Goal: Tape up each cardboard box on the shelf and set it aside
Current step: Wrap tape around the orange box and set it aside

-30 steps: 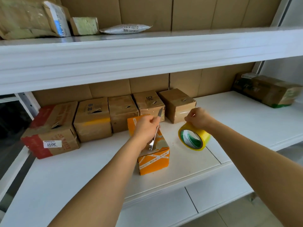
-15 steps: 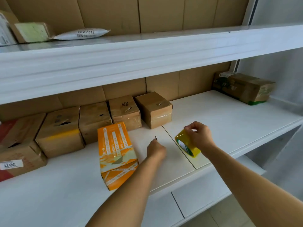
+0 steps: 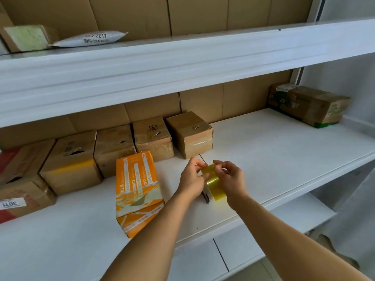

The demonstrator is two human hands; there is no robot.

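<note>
Both your forearms reach forward and up from the lower edge of the view, bare to the elbow, converging toward the middle. Your left hand [image 3: 191, 177] is turned back-up, fingers curled inward with thumb and fingertips pinching together at its right side. Your right hand [image 3: 230, 179] sits just beside it, wrist bent slightly, fingers curled and thumb meeting the forefinger in a pinch. The two hands nearly touch, fingertips facing each other.
</note>
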